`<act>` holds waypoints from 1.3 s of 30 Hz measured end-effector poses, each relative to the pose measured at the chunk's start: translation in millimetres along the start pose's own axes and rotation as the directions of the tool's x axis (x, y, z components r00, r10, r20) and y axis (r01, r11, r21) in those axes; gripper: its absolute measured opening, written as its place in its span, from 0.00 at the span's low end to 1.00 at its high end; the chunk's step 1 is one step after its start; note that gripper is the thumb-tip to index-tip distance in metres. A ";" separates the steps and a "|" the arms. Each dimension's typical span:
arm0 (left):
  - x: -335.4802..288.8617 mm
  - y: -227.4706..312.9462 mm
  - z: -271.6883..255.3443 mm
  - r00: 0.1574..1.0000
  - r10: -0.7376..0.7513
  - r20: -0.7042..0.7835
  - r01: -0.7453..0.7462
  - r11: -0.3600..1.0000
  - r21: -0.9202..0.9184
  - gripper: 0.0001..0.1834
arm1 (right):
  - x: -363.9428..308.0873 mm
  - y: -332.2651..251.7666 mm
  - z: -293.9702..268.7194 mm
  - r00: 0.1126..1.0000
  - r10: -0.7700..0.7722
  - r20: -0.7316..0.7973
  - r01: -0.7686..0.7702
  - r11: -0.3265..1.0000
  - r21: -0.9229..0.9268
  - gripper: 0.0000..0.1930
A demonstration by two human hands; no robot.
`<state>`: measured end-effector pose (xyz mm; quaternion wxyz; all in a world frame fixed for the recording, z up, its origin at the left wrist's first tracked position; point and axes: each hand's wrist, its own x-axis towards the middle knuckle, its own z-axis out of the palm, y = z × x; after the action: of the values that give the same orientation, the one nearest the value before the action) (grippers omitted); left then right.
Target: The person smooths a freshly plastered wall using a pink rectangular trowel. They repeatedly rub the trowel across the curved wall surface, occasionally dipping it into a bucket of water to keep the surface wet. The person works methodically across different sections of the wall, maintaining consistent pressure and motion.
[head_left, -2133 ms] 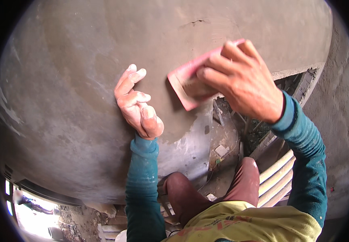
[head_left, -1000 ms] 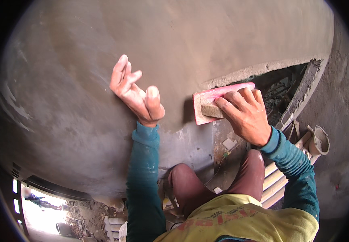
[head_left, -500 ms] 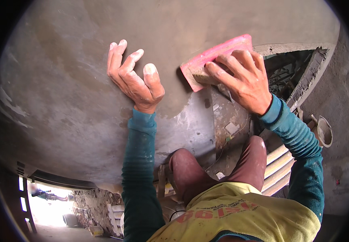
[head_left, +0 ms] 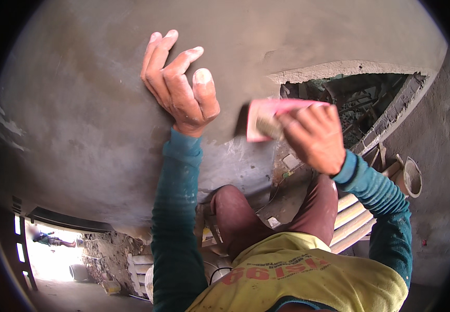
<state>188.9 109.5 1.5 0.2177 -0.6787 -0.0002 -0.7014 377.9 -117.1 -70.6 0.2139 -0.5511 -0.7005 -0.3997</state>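
Note:
My right hand (head_left: pixel 316 138) is closed round the handle of a pink plastering float (head_left: pixel 260 115), blurred by motion. The float is at the left edge of a rough opening (head_left: pixel 365 96) in the wall. Grey, damp-looking plaster covers the wall (head_left: pixel 95 104), with shinier, patchy areas lower down. My left hand (head_left: pixel 186 88) is raised beside the plaster left of the float, fingers apart and loosely curled, holding nothing. Pale dust coats its fingertips. Whether it touches the wall I cannot tell.
Below are wooden slats (head_left: pixel 352 221) beside my knee and a bucket-like container (head_left: pixel 411 177) at the right. Rubble lies beyond the opening's rough edge (head_left: pixel 349 68). Far at the lower left, a person (head_left: pixel 53 239) is in a bright doorway, near a white bucket (head_left: pixel 78 272).
My right hand has brought the float down and turned it from a slant to nearly level, uncovering the opening's upper left corner. My left hand sits slightly higher in view.

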 end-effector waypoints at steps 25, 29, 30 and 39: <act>-1.6 2.4 0.3 0.999 -0.022 -0.024 0.021 0.999 -0.042 0.15 | 87.2 11.1 26.4 0.612 0.600 -0.515 -0.504 0.798 0.330 0.22; -2.3 1.2 -1.0 1.000 -0.021 -0.016 0.020 0.999 -0.032 0.15 | 90.4 23.3 23.8 0.632 0.567 -0.529 -0.509 0.818 0.269 0.22; -1.9 1.2 -1.0 1.000 -0.017 -0.016 0.017 0.999 -0.028 0.15 | 89.7 26.7 22.3 0.616 0.595 -0.516 -0.525 0.798 0.294 0.21; -0.6 4.2 0.4 1.000 -0.018 -0.005 0.017 1.000 -0.014 0.14 | 56.6 94.3 -6.1 0.385 0.717 -0.582 -0.736 0.619 0.276 0.25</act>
<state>190.6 106.0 -0.3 0.2067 -0.6783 -0.0006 -0.7051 448.9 -81.0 5.4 0.5846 -0.6303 -0.2634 -0.4377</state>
